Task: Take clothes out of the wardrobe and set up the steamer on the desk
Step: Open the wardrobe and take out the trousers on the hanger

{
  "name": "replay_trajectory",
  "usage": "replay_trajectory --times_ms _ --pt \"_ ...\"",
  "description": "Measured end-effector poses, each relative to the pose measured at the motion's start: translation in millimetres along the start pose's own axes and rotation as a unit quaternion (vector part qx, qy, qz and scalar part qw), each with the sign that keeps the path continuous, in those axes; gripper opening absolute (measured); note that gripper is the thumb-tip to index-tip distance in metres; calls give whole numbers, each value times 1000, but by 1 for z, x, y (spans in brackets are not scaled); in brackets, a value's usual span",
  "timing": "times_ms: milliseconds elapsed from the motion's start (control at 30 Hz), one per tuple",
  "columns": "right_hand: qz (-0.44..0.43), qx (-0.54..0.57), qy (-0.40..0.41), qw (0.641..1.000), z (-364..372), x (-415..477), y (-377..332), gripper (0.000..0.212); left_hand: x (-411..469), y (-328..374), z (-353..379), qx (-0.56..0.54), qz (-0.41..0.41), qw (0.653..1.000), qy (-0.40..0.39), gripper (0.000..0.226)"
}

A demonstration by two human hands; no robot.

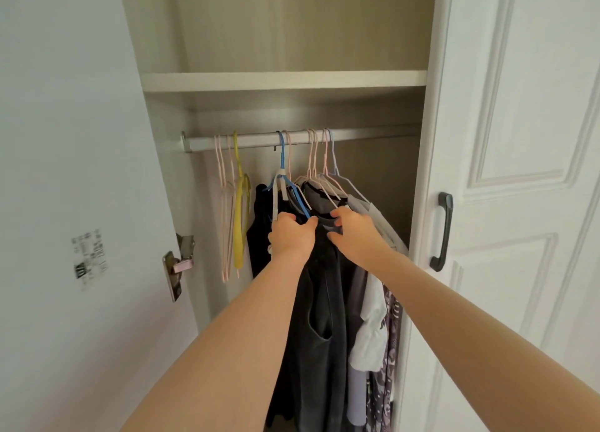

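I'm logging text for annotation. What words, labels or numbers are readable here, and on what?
Nothing can be read.
Sticker on the open left door: printed lines, too blurred to read.
White garment hanging at the right: small dark print, too small to read.

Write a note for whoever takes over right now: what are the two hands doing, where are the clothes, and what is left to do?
Left hand: grips the top of the dark grey cloth garment, beside the blue plastic hanger.
Right hand: pinches the same garment's neckline.
Clothes: those in view hang from the silver metal rail inside the open white wardrobe.
Done: the wardrobe is open and a garment is in hand.
Left: lift the clothes off the rail and take them out, then set up the steamer on the desk. Neither of those two is in view.
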State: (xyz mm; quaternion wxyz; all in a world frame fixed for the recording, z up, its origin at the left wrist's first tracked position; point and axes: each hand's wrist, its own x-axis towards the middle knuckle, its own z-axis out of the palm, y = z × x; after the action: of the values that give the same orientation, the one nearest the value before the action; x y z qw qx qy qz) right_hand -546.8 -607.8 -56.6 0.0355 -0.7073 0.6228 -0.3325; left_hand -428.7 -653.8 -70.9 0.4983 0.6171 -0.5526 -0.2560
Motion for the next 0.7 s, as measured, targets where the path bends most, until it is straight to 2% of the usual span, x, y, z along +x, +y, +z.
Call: replay_trajectory --times_ms 200,300,367,500,600,700 --pt "12 5 -5 1000 17 23 -1 53 15 -4 -6 -36 35 999 -14 47" --pt "35 28 -20 999 26 34 -7 57 28 -3 -16 -51 30 998 -25 52" --pt "60 59 -20 996 31 41 -12 57 38 1 -19 -39 25 999 -21 48" --pt "116 160 -8 980 41 54 -24 48 60 14 -14 -44 17 998 -34 28" --pt "139 229 4 963 46 60 -30 31 69 24 -8 -106 -17 993 -42 25" --pt "140 269 9 953 50 60 -32 27 72 29 -8 -141 -31 987 -75 20"
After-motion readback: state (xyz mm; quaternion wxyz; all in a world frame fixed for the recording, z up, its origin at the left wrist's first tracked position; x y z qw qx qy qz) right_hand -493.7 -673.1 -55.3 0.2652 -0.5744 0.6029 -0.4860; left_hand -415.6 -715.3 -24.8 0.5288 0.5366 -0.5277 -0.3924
